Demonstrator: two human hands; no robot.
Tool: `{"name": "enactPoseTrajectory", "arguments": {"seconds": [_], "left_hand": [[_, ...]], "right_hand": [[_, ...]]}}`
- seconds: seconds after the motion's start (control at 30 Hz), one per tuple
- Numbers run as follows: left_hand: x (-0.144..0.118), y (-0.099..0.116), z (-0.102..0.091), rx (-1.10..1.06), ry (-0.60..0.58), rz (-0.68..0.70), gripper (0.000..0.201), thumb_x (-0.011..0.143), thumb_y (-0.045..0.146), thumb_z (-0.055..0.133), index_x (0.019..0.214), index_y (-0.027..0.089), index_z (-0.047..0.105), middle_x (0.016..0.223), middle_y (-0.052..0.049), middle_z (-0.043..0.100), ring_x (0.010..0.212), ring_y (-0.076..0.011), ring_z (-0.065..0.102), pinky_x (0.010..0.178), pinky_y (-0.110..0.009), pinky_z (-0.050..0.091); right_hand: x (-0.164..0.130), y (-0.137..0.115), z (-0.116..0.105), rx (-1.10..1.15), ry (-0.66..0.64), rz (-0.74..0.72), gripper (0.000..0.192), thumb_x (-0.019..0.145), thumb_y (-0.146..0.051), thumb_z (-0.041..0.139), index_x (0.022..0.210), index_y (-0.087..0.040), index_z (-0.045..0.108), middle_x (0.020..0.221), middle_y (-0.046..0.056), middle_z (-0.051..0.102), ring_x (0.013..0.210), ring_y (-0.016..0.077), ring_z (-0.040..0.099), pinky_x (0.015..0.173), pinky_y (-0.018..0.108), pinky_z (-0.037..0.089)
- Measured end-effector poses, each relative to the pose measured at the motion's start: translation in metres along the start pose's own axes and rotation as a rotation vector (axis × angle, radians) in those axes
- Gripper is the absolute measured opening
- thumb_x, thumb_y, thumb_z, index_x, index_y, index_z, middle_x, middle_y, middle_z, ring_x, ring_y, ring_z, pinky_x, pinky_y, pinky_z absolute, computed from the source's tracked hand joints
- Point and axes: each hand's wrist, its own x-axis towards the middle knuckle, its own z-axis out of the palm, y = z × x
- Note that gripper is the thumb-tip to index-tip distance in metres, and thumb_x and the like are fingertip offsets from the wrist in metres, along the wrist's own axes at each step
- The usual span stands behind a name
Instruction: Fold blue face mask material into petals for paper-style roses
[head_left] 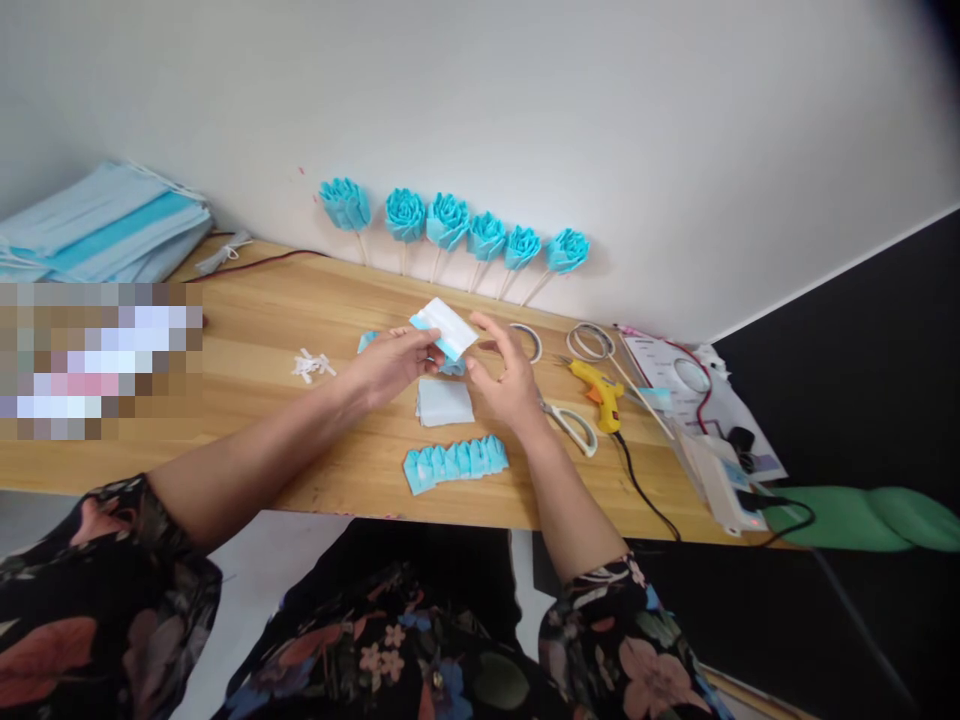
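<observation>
Above the wooden table (247, 330), my left hand (394, 362) pinches a small white and blue piece of mask fabric (444, 330). My right hand (508, 378) hovers just right of that piece with its fingers spread, touching or nearly touching its edge. Below the hands lie a flat white fabric piece (445, 402) and a pleated blue strip (455, 463). Another blue scrap (367, 340) peeks out behind my left hand.
Several blue fabric roses on sticks (450, 222) lean on the wall. Scissors (571, 426), a yellow glue gun (600, 388), tape rolls (589, 342) and a power strip (721, 482) lie right. A mask stack (105, 225) sits far left, white scraps (311, 365) nearby.
</observation>
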Motion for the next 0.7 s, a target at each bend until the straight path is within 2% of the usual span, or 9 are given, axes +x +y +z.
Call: {"name": "enactPoseTrajectory", "arguments": {"seconds": [0.13, 0.23, 0.4, 0.5, 0.7], "left_hand": [[0.0004, -0.0044, -0.0033, 0.056, -0.045, -0.010, 0.014, 0.079, 0.023, 0.075, 0.070, 0.015, 0.068, 0.064, -0.004, 0.064, 0.063, -0.0145, 0.058, 0.065, -0.032, 0.043], [0.0008, -0.0067, -0.0049, 0.119, -0.062, -0.006, 0.019, 0.080, 0.025, 0.074, 0.066, 0.014, 0.069, 0.062, -0.005, 0.063, 0.061, -0.0140, 0.057, 0.065, -0.032, 0.042], [0.0021, -0.0085, -0.0052, 0.245, -0.032, 0.007, 0.024, 0.081, 0.025, 0.073, 0.060, 0.014, 0.066, 0.061, -0.006, 0.065, 0.059, -0.0131, 0.056, 0.066, -0.032, 0.043], [0.0024, -0.0088, -0.0037, 0.258, 0.000, 0.028, 0.025, 0.079, 0.025, 0.075, 0.059, 0.014, 0.065, 0.060, -0.005, 0.065, 0.059, -0.0126, 0.057, 0.065, -0.030, 0.044], [-0.0008, -0.0056, 0.0005, 0.147, -0.035, 0.034, 0.018, 0.080, 0.030, 0.076, 0.076, 0.013, 0.072, 0.074, -0.005, 0.072, 0.069, -0.0148, 0.064, 0.072, -0.030, 0.052]], "right_hand": [[0.0012, -0.0031, -0.0004, -0.159, 0.007, -0.111, 0.043, 0.088, -0.015, 0.060, 0.124, -0.039, 0.063, 0.139, 0.000, 0.061, 0.131, 0.0269, 0.053, 0.112, 0.056, 0.041], [0.0019, -0.0023, -0.0005, -0.172, 0.003, -0.153, 0.039, 0.087, -0.012, 0.061, 0.113, -0.039, 0.069, 0.137, -0.001, 0.062, 0.128, 0.0263, 0.054, 0.108, 0.054, 0.043], [0.0023, 0.0010, 0.0006, -0.162, -0.067, -0.112, 0.028, 0.087, -0.015, 0.065, 0.096, -0.039, 0.076, 0.139, -0.005, 0.061, 0.133, 0.0271, 0.048, 0.104, 0.053, 0.045], [0.0028, 0.0006, 0.0008, -0.144, -0.066, -0.084, 0.022, 0.088, -0.019, 0.067, 0.090, -0.038, 0.078, 0.138, -0.005, 0.062, 0.133, 0.0271, 0.047, 0.104, 0.053, 0.045], [0.0040, -0.0020, 0.0011, -0.111, -0.084, -0.084, 0.016, 0.089, -0.027, 0.070, 0.090, -0.039, 0.079, 0.139, -0.005, 0.062, 0.133, 0.0251, 0.050, 0.108, 0.054, 0.043]]}}
